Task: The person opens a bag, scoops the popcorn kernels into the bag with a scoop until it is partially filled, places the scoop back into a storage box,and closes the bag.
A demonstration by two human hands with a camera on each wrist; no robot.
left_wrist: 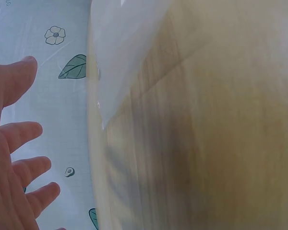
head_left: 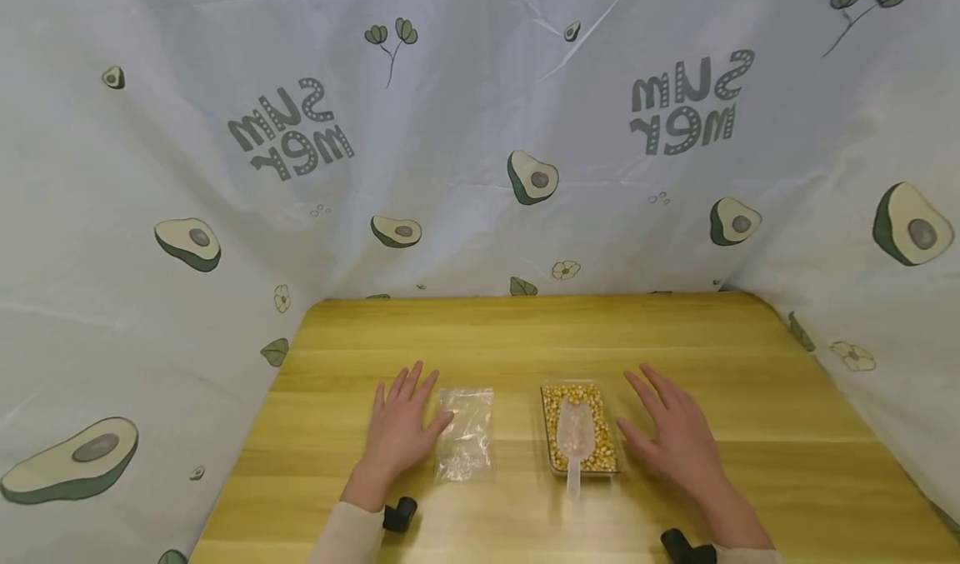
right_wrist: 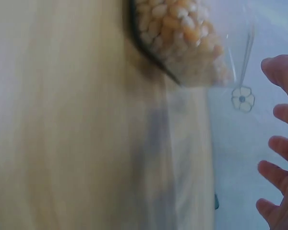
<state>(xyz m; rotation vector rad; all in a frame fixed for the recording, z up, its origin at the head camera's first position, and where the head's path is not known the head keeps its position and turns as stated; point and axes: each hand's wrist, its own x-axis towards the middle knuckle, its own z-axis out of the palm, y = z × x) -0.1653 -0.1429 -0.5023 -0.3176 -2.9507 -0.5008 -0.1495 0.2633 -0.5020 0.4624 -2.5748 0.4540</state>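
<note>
A clear zip bag (head_left: 465,435) lies flat on the wooden table, and part of it shows at the top of the left wrist view. Just left of the bag is my left hand (head_left: 401,426), fingers spread, its thumb overlapping the bag's edge in the head view. To the right stands a clear rectangular box (head_left: 546,431) full of yellow corn kernels (head_left: 597,414). A translucent scoop (head_left: 576,432) rests on the kernels, its handle sticking out over the near rim. My right hand (head_left: 675,431) is spread beside the box's right side and holds nothing.
The wood-grain table (head_left: 517,339) meets a white curtain (head_left: 450,131) printed with avocados at the back and both sides. Black wrist-worn devices (head_left: 401,515) sit at both wrists.
</note>
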